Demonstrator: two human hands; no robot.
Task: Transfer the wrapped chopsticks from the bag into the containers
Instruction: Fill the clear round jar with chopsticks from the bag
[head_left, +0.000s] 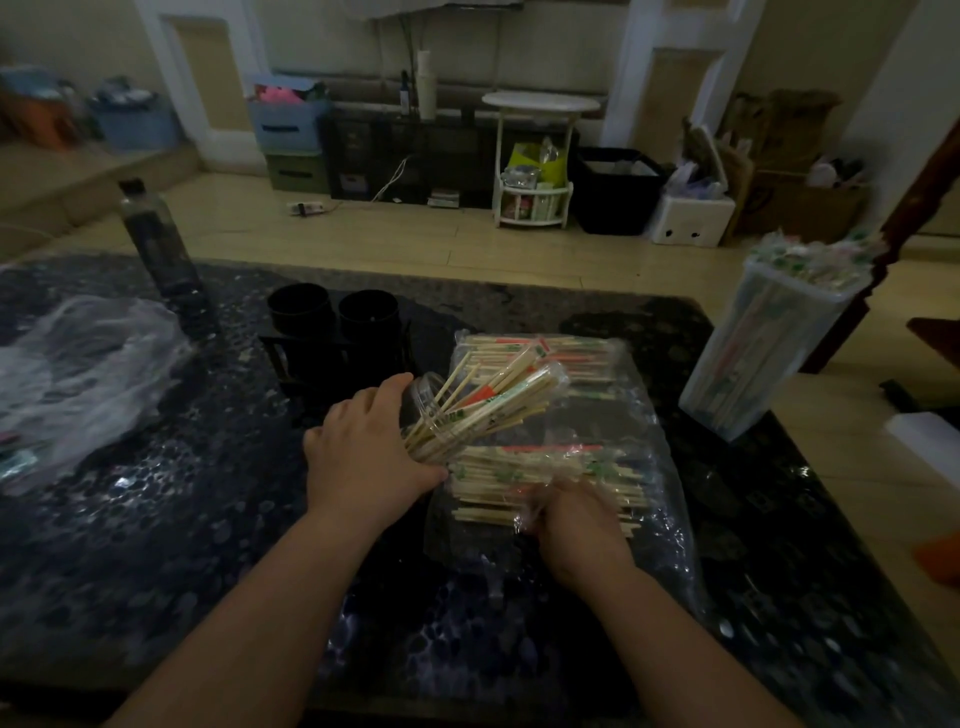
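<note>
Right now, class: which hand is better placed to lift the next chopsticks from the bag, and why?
The right hand: its fingers curl onto the wrapped chopsticks in the bag. The left hand is busy holding the tilted clear container.

Left grip holding tilted clear container of chopsticks, right grip blurred at bag, dark table

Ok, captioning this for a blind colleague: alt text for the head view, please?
A left hand grips a tilted clear plastic jar of wrapped bamboo chopsticks; the right hand is at a clear plastic bag of more.
</note>
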